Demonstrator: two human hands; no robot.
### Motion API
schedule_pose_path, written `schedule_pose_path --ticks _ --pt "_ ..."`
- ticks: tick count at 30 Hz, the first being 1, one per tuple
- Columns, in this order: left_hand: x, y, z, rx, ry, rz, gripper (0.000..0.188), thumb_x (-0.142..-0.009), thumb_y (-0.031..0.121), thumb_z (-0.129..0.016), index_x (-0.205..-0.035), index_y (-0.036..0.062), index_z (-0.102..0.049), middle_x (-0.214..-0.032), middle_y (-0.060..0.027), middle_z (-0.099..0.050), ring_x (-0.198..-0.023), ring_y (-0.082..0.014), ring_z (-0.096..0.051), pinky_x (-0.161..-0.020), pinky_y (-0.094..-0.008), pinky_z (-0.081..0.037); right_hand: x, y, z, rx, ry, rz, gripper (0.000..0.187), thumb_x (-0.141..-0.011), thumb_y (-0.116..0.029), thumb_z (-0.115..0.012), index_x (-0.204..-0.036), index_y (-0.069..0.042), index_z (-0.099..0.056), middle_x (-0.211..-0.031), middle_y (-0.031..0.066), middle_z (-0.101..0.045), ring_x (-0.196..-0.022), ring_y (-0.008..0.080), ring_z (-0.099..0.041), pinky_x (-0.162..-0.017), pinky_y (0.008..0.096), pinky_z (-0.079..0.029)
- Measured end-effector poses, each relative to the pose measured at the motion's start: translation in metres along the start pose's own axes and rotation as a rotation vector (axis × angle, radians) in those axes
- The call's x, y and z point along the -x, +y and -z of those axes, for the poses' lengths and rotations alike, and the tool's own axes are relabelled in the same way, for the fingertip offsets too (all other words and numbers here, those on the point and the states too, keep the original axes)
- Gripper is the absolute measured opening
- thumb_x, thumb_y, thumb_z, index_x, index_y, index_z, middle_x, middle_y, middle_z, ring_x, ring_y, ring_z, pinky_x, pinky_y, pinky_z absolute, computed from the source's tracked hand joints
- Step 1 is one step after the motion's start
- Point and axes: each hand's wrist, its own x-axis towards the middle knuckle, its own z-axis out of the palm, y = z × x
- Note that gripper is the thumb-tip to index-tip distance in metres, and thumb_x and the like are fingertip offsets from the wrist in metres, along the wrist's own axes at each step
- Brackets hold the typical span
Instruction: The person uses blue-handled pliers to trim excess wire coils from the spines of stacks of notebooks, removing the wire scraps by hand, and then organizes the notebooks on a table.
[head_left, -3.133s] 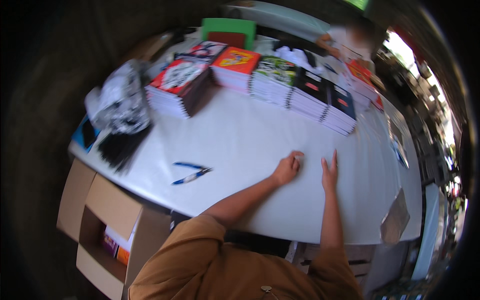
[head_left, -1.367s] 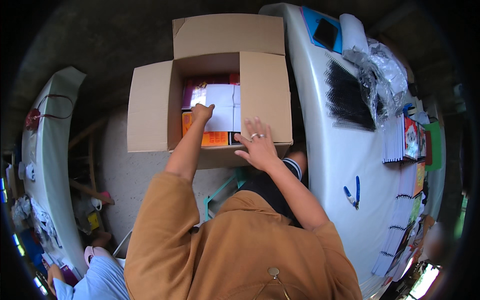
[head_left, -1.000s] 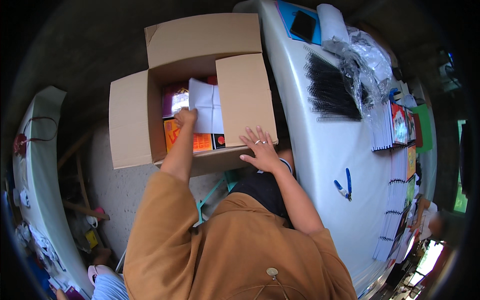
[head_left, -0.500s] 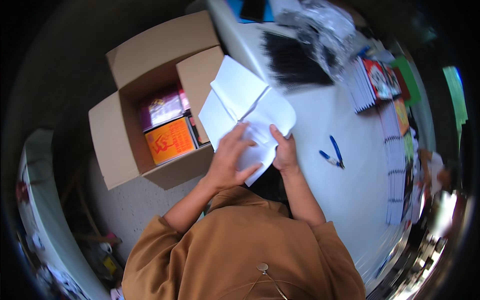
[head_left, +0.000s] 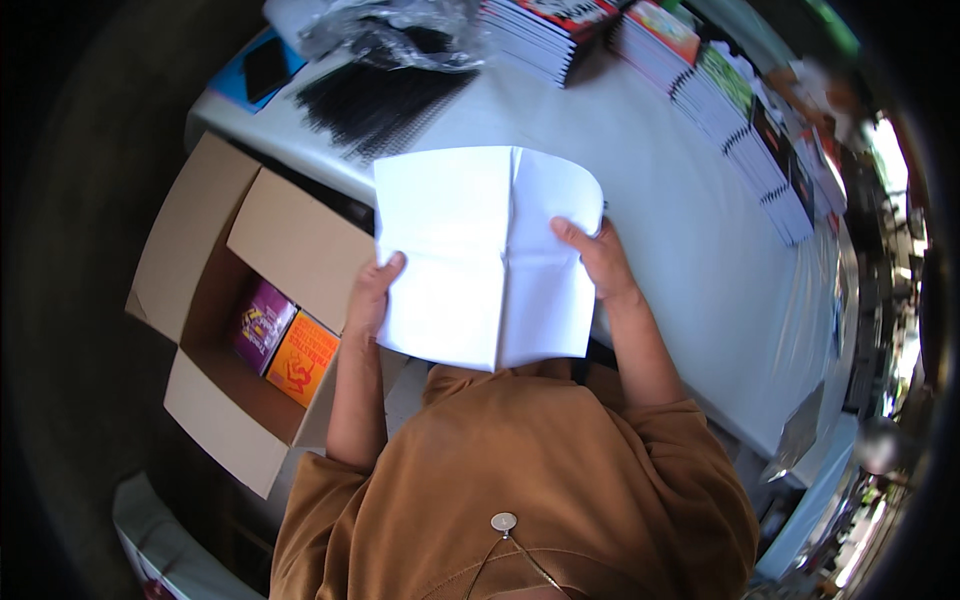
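A creased white sheet of paper [head_left: 445, 255] is spread out in front of me, marked by a fold down its length and another across it. My left hand [head_left: 372, 295] grips its left edge, thumb on top and fingers hidden beneath. On the opposite edge my right hand [head_left: 597, 258] is closed the same way, thumb pressed onto the sheet. The upper right corner of the paper curls. An open cardboard box [head_left: 215, 400] stands to the left of my left arm, with a purple book [head_left: 265, 322] and an orange book [head_left: 303, 360] inside.
The white table [head_left: 700, 300] bears a bunch of black binding coils [head_left: 385, 105], crumpled clear plastic [head_left: 400, 30] and a dark phone [head_left: 266, 68] on a blue item. Stacks of spiral-bound books [head_left: 735, 130] line its far right side. Another table edge [head_left: 165, 530] shows at lower left.
The paper has been opened out flatter, and my left hand has shifted from its middle to its left edge. My view has turned right, so the pliers no longer show.
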Motion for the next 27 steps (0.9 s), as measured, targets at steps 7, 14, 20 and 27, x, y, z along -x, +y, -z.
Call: schedule_pose_path --ticks 7,14,20,27 --pt "-0.008 0.03 -0.023 -0.381 -0.098 -0.238 0.018 -0.088 0.013 -0.06 -0.094 -0.0028 -0.064 -0.086 -0.0039 -0.065 -0.075 -0.0077 -0.056 -0.07 -0.0221 -0.045 0.008 -0.01 0.017 0.442 0.223 0.213 0.035 -0.086 -0.027 -0.063 -0.102 0.004 -0.062 -0.083 0.0044 -0.064 -0.078 0.0101 -0.054 -0.074 0.0253 -0.045" --pt "-0.002 0.037 -0.038 -0.455 -0.01 -0.244 0.018 -0.086 0.015 -0.062 -0.095 -0.0012 -0.063 -0.086 -0.0021 -0.063 -0.076 -0.0067 -0.054 -0.069 -0.0213 -0.043 0.011 -0.013 0.017 0.464 0.236 0.17 0.042 -0.085 -0.031 -0.064 -0.105 0.006 -0.06 -0.086 0.0083 -0.064 -0.075 0.0114 -0.056 -0.07 0.0279 -0.047" --pt "0.012 0.039 -0.05 -0.443 -0.024 -0.278 0.034 -0.086 0.018 -0.062 -0.113 0.0 -0.054 -0.103 -0.0064 -0.061 -0.094 -0.0128 -0.055 -0.084 -0.0278 -0.043 0.007 -0.002 0.003 0.482 0.188 0.153 0.038 -0.085 -0.026 -0.061 -0.105 0.006 -0.059 -0.087 0.0103 -0.065 -0.077 0.0135 -0.059 -0.07 0.0277 -0.047" --pt "0.035 0.047 -0.053 -0.377 -0.206 -0.353 0.082 -0.077 0.028 -0.071 -0.139 0.0014 -0.025 -0.13 -0.0123 -0.043 -0.122 -0.0204 -0.039 -0.103 -0.0338 -0.028 0.01 0.004 -0.027 0.206 -0.043 0.261 0.032 -0.084 -0.021 -0.063 -0.102 0.004 -0.058 -0.086 0.0072 -0.063 -0.08 0.0132 -0.059 -0.072 0.0264 -0.047"
